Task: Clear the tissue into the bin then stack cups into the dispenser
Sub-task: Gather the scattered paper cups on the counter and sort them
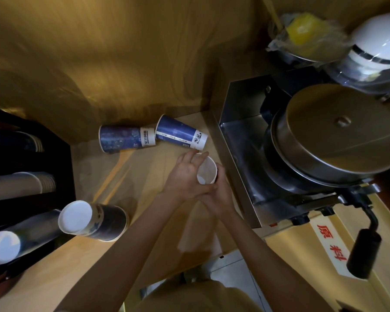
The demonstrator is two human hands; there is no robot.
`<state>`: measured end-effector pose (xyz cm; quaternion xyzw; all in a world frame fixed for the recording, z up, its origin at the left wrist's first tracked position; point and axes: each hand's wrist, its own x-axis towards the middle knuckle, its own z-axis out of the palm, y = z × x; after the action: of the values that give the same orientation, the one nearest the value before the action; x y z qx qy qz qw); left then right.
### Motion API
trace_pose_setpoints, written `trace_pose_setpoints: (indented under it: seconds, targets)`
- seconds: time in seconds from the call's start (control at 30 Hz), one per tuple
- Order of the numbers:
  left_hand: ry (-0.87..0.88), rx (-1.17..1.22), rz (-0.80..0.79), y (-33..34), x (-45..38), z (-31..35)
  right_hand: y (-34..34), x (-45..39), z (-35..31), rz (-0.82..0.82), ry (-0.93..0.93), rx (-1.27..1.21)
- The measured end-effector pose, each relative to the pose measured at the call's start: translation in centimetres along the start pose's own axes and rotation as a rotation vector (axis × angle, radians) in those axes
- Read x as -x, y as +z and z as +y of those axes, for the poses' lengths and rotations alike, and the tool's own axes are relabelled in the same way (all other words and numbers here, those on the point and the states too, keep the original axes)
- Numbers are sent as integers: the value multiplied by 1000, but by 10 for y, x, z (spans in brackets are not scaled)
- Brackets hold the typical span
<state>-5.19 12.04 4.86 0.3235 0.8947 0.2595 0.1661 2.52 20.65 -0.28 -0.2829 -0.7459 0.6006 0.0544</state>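
An upright paper cup [206,171] with a white inside stands on the wooden counter [144,176], held between both hands. My left hand [185,176] wraps its left side and rim; my right hand [218,192] grips its right side and base. Two blue paper cups lie on their sides behind it: one [126,138] to the left, one [180,132] to the right. Another blue cup [92,219] lies tipped at the front left. The black cup dispenser [27,188] at the left holds stacks of cups. No tissue or bin is visible.
A steel machine with a round lid [324,136] and a black handle [363,253] stands right of the cup. Behind it are a wrapped yellow item [302,30] and a white lidded pot [378,48]. A wooden wall backs the counter.
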Motion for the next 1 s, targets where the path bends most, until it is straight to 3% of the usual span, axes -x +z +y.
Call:
trace_pose_setpoints:
  seconds: [0.27,0.5,0.73,1.0]
  targets:
    - [-27,103,-103,6,-7,7,-23,-3,-2,150,-86,206]
    - [-85,127,-85,14,-7,14,-41,3,-16,-20,-44,247]
    - [-87,143,-110,-8,2,7,-65,-10,-47,-227,-153,657]
    - [-160,-94,-11,-78,0,-36,-45,-45,-119,-188,-310,981]
